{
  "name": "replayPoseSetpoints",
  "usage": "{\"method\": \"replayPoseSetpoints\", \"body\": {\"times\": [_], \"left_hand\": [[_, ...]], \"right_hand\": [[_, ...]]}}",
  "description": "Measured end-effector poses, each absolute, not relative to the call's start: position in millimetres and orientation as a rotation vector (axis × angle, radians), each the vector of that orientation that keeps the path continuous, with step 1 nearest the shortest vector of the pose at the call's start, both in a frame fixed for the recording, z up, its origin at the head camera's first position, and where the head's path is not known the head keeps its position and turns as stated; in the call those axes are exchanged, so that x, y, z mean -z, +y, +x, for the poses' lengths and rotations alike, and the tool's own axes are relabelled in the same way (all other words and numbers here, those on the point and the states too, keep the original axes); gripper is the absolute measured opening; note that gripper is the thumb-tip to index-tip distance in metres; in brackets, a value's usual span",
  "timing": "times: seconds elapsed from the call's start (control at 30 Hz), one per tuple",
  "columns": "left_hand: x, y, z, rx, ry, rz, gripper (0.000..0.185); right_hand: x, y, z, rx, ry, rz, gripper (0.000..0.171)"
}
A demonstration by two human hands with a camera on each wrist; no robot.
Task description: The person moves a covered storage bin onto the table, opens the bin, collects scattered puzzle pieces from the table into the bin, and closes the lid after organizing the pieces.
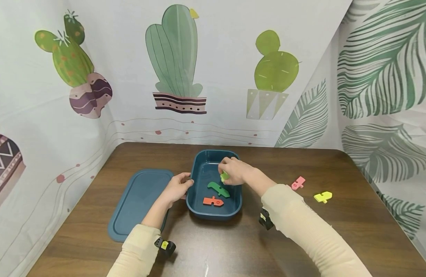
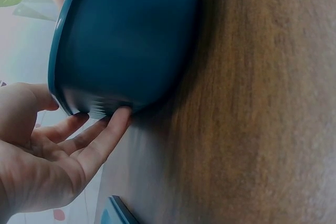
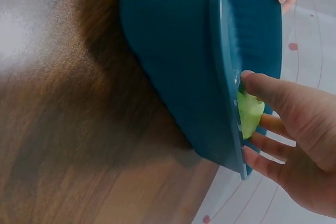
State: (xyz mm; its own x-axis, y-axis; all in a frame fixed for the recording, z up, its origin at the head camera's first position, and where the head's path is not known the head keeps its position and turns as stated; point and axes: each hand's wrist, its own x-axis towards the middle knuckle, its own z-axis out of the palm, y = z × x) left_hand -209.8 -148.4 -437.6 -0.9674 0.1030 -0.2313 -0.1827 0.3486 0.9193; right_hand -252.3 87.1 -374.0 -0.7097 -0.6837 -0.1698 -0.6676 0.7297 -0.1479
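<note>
A pale cloth (image 1: 226, 46) printed with cacti and leaves fills the upper part of the frame. Below it spreads the brown wooden bench (image 1: 372, 231). Two cream sleeves (image 1: 311, 231) reach in from the bottom edge. The blue lid (image 1: 140, 207) lies flat at lower left, and the open blue box (image 1: 213, 216) stands on the bench near the centre. The left hand (image 1: 176, 188) grips the box's left side, thumb at the rim and fingers against the outer wall. The right hand (image 1: 236, 172) reaches over the box's right rim, thumb and fingers pinching a light green piece (image 1: 224, 176) inside it. A small black camera (image 1: 266, 219) sits on each wrist. On the box floor lie a dark green piece (image 1: 218, 189) and, below it in the frame, an orange piece (image 1: 213, 201). At right on the bench rest a yellow piece (image 1: 323, 197) and, up and left of that, a pink piece (image 1: 298, 183).
</note>
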Motion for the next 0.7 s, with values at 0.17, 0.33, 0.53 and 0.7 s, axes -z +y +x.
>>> {"method": "replayPoseSetpoints", "body": {"times": [0.17, 0.33, 0.53, 0.7], "left_hand": [[436.5, -147.7, -209.0, -1.665, 2.364, -0.075, 0.041], [437.0, -147.5, -209.6, -1.669, 2.367, -0.074, 0.040], [437.2, -148.0, -209.3, -1.669, 2.366, -0.073, 0.041], [436.7, -147.7, -209.2, -1.670, 2.363, -0.071, 0.042]], "right_hand": [[373.7, 88.1, -252.5, 0.110, 2.706, -1.082, 0.041], [373.8, 88.8, -252.6, 0.107, 2.713, -1.088, 0.049], [373.2, 90.6, -253.0, 0.123, 2.730, -1.083, 0.053], [368.4, 93.1, -249.3, 0.149, 2.750, -1.121, 0.053]]}}
